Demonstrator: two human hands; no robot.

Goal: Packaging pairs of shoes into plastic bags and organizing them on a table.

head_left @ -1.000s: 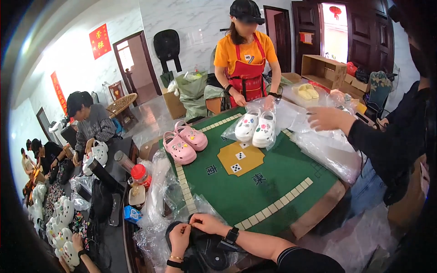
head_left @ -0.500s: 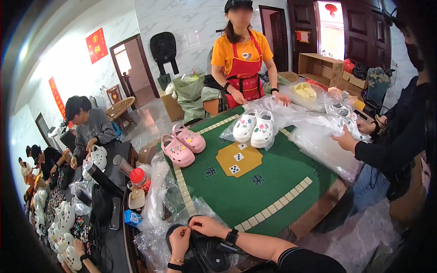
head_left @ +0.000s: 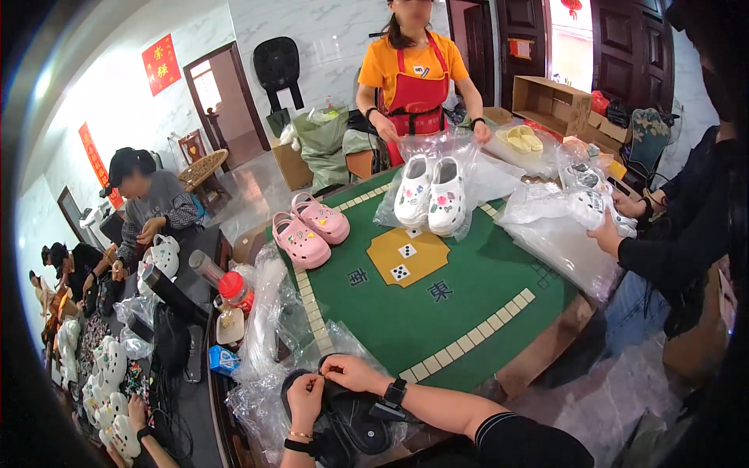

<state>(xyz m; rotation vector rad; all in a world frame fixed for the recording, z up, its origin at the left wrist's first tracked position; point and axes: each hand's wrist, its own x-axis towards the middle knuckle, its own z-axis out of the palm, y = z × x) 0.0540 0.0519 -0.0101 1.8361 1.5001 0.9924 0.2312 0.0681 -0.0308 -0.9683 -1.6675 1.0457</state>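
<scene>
At the near edge of the green game table (head_left: 484, 269), my left hand (head_left: 304, 399) and my right hand (head_left: 353, 373) meet fingertip to fingertip above a pair of black shoes (head_left: 367, 421). Both hands are closed in a pinch; whatever lies between the fingertips is too small to make out. Clear plastic bags (head_left: 269, 390) lie crumpled beside my left hand. Farther off on the cloth stand pink clogs (head_left: 304, 234) with charms. White clogs (head_left: 429, 199) with colourful charms sit in a clear bag, whose top a person in a red apron (head_left: 417, 93) grips.
On the right, another person's hand (head_left: 608, 234) touches bagged white clogs (head_left: 585, 204). Yellow shoes (head_left: 520, 140) lie at the back right. A red-lidded jar (head_left: 234, 288) and a blue box (head_left: 224, 359) stand at left, near a dark bench (head_left: 199, 429) with white clogs (head_left: 109, 366) and people working.
The person in the apron has raised the bag's edges around the white clogs. My hands keep their pinch over the black shoes, almost unmoved.
</scene>
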